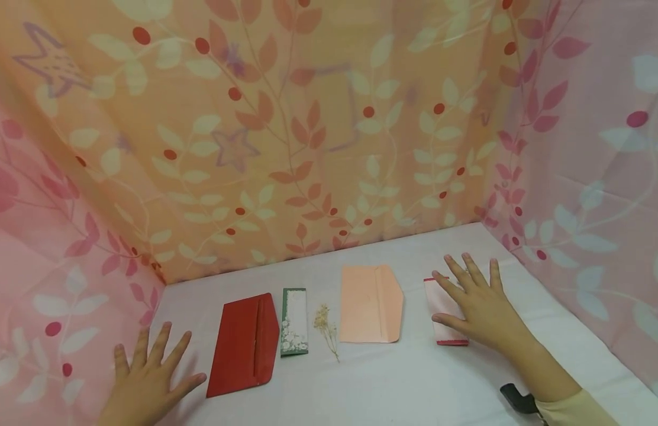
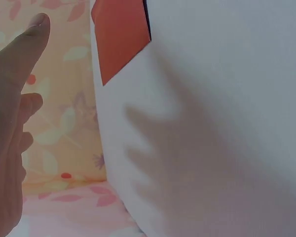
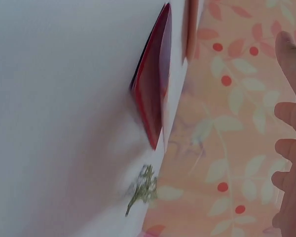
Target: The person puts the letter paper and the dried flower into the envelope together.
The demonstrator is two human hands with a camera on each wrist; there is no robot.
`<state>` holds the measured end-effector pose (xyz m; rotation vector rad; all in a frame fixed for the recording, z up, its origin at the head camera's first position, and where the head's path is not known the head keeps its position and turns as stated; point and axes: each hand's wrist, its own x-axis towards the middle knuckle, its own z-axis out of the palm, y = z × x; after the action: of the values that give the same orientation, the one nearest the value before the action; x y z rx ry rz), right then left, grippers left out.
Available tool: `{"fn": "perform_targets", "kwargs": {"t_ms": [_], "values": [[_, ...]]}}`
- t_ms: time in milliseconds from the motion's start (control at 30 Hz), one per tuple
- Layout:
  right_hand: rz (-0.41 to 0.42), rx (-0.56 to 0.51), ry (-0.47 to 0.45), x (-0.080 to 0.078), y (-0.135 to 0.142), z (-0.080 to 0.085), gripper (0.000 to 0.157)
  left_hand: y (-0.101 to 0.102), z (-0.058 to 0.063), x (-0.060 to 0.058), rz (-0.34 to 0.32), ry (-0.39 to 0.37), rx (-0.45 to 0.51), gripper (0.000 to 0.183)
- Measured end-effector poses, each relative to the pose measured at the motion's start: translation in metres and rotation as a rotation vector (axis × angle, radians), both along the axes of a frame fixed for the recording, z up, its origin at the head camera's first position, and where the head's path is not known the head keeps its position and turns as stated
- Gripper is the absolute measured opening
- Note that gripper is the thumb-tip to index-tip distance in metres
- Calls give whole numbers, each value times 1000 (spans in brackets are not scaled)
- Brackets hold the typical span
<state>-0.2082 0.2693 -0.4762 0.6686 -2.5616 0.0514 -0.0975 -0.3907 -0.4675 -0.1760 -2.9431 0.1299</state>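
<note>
My left hand (image 1: 150, 381) is held with fingers spread at the left, its thumb near the lower corner of a red envelope (image 1: 235, 343); it holds nothing. Fingers also spread, my right hand (image 1: 483, 310) hovers over a folded card with red edges (image 1: 438, 310), hiding part of it. From the side, the right wrist view shows this folded card (image 3: 149, 98) standing partly open, with a small green sprig (image 3: 145, 185) beside it. Between the hands lie a green-edged card with white flowers (image 1: 295, 313), a dried flower sprig (image 1: 325, 322) and a peach envelope (image 1: 361, 305).
All of it lies on a white-covered table (image 1: 329, 390). A leaf-patterned orange curtain (image 1: 318, 118) hangs along the back edge, with pink cloth (image 1: 616, 195) at both sides. A black strap-like piece (image 1: 518, 399) shows by the right wrist.
</note>
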Motion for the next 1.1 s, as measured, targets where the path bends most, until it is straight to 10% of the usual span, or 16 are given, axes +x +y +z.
{"fn": "perform_targets", "kwargs": {"t_ms": [533, 1100], "values": [[77, -40, -7, -6, -61, -6, 86, 30, 2, -15, -34, 71, 67, 93], [158, -112, -71, -8, -120, -14, 83, 58, -5, -29, 29, -33, 151, 98]]}}
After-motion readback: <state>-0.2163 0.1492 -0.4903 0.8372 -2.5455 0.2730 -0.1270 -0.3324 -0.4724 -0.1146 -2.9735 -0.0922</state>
